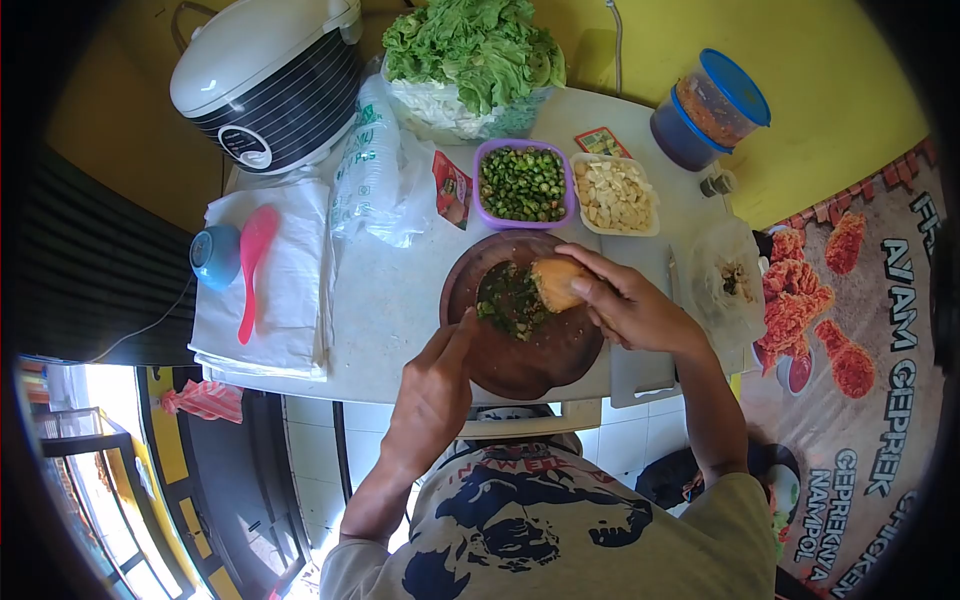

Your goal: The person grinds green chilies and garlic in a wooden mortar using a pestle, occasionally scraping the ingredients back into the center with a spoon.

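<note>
A round brown mortar (530,370) stands at the table's front edge, with crushed green chili mix (512,300) inside. My right hand (625,300) is closed on an orange-brown piece (558,284), tilted over the mortar's right half and beside the mix. At the mortar's left rim is my left hand (435,390), its fingers closed against the rim. Just behind the mortar sit a purple tub of cut green chilies (522,184) and a white tub of peeled garlic (615,195).
A rice cooker (270,85), lettuce (475,50) and plastic bags (370,170) line the back. At left are a pink spoon (257,260), blue bowl (215,257) and papers (265,330). Stacked containers (710,110), a knife (673,275) and a clear bag (725,275) lie right.
</note>
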Demonstrator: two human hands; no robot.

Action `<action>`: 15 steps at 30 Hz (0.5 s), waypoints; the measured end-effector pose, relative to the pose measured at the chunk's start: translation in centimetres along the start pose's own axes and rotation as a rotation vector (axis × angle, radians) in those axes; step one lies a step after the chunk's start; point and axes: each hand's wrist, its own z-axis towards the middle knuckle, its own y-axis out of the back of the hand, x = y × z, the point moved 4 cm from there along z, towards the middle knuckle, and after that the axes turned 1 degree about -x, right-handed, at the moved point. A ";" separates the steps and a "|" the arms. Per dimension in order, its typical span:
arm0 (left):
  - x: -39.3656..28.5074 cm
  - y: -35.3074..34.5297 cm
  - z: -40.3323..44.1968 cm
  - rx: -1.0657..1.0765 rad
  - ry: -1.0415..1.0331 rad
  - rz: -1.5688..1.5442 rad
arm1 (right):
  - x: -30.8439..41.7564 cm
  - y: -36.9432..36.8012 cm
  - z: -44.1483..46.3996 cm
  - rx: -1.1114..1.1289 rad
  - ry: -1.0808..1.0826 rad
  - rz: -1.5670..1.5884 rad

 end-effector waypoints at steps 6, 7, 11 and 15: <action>-1.5 -0.5 -0.8 0.087 -0.151 0.005 | -1.1 0.8 -0.1 -0.080 -0.184 0.236; -1.7 0.0 -1.2 0.090 -0.153 0.005 | -1.1 0.8 -0.1 -0.082 -0.184 0.239; -1.3 1.9 -2.2 0.017 -0.041 0.033 | -1.0 0.1 0.4 -0.038 -0.131 0.100; -0.5 3.1 -2.8 -0.032 0.120 0.052 | -0.7 -3.1 0.3 -0.270 0.487 -0.489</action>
